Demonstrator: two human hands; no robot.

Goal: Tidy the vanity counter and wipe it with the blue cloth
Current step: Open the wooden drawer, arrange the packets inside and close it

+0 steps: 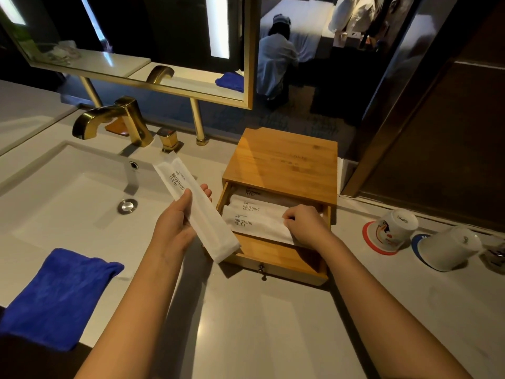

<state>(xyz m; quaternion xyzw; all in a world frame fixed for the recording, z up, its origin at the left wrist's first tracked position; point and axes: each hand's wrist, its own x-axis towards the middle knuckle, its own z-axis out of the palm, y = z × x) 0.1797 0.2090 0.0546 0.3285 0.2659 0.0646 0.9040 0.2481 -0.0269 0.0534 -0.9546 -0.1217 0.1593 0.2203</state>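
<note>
My left hand holds a long white toothbrush packet marked "BRUSHING TEETH", raised over the counter between the sink and the box. A wooden box stands on the counter with its drawer pulled out. Several more white packets lie in the drawer. My right hand rests on the front packet in the drawer, fingers curled on it. The blue cloth lies crumpled at the counter's front left edge.
A white sink with a gold tap fills the left. Two upturned white cups on coasters stand at the right. A gold-framed mirror hangs behind. A person crouches in the room beyond.
</note>
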